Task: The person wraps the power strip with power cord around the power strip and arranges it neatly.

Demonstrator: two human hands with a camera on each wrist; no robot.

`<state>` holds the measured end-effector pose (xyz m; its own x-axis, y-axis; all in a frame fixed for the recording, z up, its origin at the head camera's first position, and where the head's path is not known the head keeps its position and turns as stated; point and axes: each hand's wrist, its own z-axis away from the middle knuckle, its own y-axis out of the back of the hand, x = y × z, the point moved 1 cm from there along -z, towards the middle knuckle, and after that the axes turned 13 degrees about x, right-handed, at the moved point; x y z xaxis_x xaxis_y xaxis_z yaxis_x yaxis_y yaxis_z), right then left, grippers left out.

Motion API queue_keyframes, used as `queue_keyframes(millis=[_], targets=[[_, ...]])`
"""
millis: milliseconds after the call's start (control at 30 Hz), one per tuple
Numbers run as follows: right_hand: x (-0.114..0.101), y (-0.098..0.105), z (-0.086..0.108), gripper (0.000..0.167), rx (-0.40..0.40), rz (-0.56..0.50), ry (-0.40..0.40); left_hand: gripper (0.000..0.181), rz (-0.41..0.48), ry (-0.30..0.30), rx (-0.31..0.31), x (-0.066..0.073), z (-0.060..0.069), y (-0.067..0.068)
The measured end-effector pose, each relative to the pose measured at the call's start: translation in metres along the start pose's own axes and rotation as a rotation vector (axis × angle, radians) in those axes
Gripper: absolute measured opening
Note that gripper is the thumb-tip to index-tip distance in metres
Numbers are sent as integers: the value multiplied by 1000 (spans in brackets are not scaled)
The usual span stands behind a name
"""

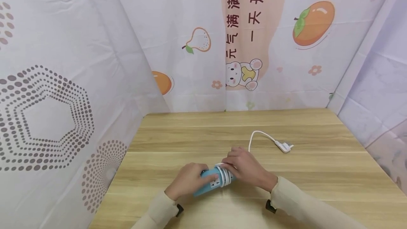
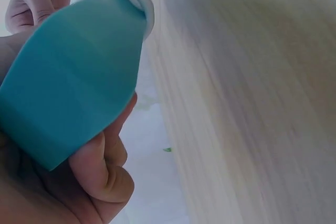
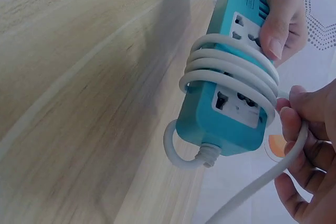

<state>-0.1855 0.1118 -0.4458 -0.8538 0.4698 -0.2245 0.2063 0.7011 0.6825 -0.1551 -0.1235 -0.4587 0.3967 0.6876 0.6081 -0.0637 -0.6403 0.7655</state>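
Observation:
A blue power strip (image 1: 206,184) is held above the table's near part, tilted, with its white cord (image 3: 231,66) wound round it in several turns. My left hand (image 1: 188,179) grips the strip's left end, the thumb lying over the socket face. On the far side my right hand (image 1: 245,165) pinches the cord beside the turns, as the right wrist view shows. From there the loose cord runs to a white plug (image 1: 284,146) lying on the table. In the left wrist view the strip's plain back (image 2: 79,72) faces the camera and hides its sockets.
The wooden table (image 1: 190,130) extends around both hands. Behind it hangs a white curtain (image 1: 165,17) printed with fruit and lettering, with another patterned sheet (image 1: 63,45) along the left side and a pale one (image 1: 375,80) on the right.

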Motion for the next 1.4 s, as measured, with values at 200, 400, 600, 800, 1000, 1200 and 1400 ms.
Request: queue_keyframes(millis=[200,400,600,800,1000,1200,1400], targets=[[0,0,0,6,8,-9,10,45,-30,43,49,-6,2,-1],[0,0,-2,7,19,-19,3,48,-40,88,128,-11,0,1],[1,0,-2,8,26,-36,-5,49,-14,109,181,-14,0,2],[0,-1,-1,5,57,-54,15,51,17,157,241,-20,1,6],[-1,1,-1,8,68,-95,-1,54,61,175,248,-17,0,9],[1,2,0,5,55,-120,-34,53,134,232,312,-15,-1,14],[4,2,5,7,50,-145,-43,52,243,293,364,-16,-3,18]])
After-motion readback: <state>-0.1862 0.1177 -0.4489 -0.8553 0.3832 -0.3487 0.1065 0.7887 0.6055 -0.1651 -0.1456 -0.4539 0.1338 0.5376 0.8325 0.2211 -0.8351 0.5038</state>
